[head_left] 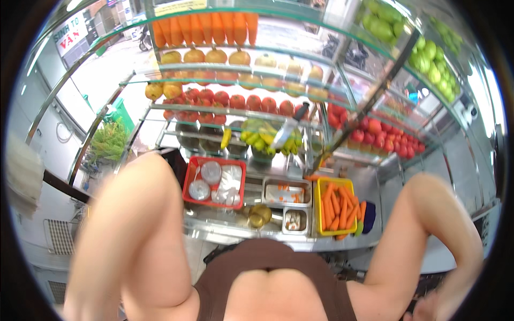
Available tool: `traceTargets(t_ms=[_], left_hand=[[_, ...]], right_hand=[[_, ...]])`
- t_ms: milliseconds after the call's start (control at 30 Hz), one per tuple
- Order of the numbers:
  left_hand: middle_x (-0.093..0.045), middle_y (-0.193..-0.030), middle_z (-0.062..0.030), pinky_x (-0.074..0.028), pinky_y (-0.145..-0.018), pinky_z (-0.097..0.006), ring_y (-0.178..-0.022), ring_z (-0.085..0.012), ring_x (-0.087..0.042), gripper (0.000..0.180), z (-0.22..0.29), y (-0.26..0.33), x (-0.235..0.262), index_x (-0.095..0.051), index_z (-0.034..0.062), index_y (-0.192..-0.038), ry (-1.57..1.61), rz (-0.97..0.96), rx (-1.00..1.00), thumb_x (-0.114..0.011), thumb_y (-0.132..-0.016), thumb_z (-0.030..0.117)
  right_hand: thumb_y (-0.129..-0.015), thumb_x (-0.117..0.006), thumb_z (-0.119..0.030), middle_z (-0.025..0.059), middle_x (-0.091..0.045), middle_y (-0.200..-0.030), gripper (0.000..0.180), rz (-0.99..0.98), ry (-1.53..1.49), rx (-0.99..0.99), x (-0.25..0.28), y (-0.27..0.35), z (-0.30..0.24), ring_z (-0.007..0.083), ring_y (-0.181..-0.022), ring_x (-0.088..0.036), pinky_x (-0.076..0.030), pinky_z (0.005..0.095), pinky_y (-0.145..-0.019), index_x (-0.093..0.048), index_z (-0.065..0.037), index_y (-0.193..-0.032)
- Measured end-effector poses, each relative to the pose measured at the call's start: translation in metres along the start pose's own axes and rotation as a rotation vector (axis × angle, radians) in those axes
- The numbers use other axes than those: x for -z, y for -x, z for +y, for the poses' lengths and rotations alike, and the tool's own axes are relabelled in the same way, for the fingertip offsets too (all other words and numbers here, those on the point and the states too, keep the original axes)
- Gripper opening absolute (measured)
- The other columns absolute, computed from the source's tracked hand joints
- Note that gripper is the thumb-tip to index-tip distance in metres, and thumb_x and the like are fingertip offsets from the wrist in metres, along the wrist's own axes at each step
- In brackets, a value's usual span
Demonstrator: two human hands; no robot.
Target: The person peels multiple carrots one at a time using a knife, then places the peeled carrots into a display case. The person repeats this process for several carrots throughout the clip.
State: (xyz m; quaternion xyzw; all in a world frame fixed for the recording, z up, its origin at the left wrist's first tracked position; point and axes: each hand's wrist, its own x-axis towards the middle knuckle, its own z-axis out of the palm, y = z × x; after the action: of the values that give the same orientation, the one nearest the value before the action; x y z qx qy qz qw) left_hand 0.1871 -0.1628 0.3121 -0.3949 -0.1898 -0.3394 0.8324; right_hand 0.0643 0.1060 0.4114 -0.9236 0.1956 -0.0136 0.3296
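Observation:
Both my arms are raised and bent at the elbow, with the forearms coming back toward the lower corners. My left hand is out of the picture below the lower left edge; only the blurred arm shows. At the lower right, part of my right hand appears beside my shoulder, smeared by motion, and its grip cannot be made out. Neither arm touches the counter. In front of me stand a yellow basket of peeled carrots and a red basket with plastic lids and white packets.
Glass shelves hold carrots, pomegranates, red apples, and bananas with a knife. Steel trays sit on the counter. Green fruit and red fruit fill the right shelves.

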Motion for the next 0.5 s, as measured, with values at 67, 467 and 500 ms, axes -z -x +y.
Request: traceTargets(t_ms=[67,467,500], left_hand=[[-0.042,-0.077,0.0044,-0.039,-0.063,-0.029,-0.075,-0.0138,-0.045,0.022,-0.011,0.015,0.025,-0.049,0.0121,-0.079,-0.084,0.147,-0.17,-0.056,-0.083,0.033],[-0.05,-0.117,-0.0153,-0.032,-0.095,-0.045,-0.117,-0.034,-0.04,0.039,-0.239,0.176,0.283,-0.051,0.0048,-0.112,-1.337,-1.388,0.678,-0.062,-0.08,0.025],[-0.047,-0.12,-0.0159,-0.03,-0.098,-0.045,-0.12,-0.0346,-0.037,0.042,-0.241,0.188,0.284,-0.05,0.005,-0.115,-1.336,-1.386,0.701,-0.061,-0.081,0.027]], right_hand=[[-0.065,-0.06,-0.017,0.0017,-0.051,-0.059,0.012,0.18,-0.265,0.038,0.01,0.038,0.113,0.0131,-0.051,-0.052,-0.04,0.0251,-0.043,-0.056,-0.006,-0.061],[-0.081,-0.063,-0.027,0.005,-0.063,-0.079,0.024,1.628,0.264,-1.073,0.184,0.155,0.533,0.0115,-0.067,-0.059,-0.047,0.0264,-0.059,-0.06,-0.005,-0.089],[-0.08,-0.063,-0.03,0.0069,-0.064,-0.08,0.03,1.694,0.488,-1.097,0.192,0.178,0.558,0.0141,-0.07,-0.061,-0.049,0.0291,-0.064,-0.06,-0.004,-0.093]])
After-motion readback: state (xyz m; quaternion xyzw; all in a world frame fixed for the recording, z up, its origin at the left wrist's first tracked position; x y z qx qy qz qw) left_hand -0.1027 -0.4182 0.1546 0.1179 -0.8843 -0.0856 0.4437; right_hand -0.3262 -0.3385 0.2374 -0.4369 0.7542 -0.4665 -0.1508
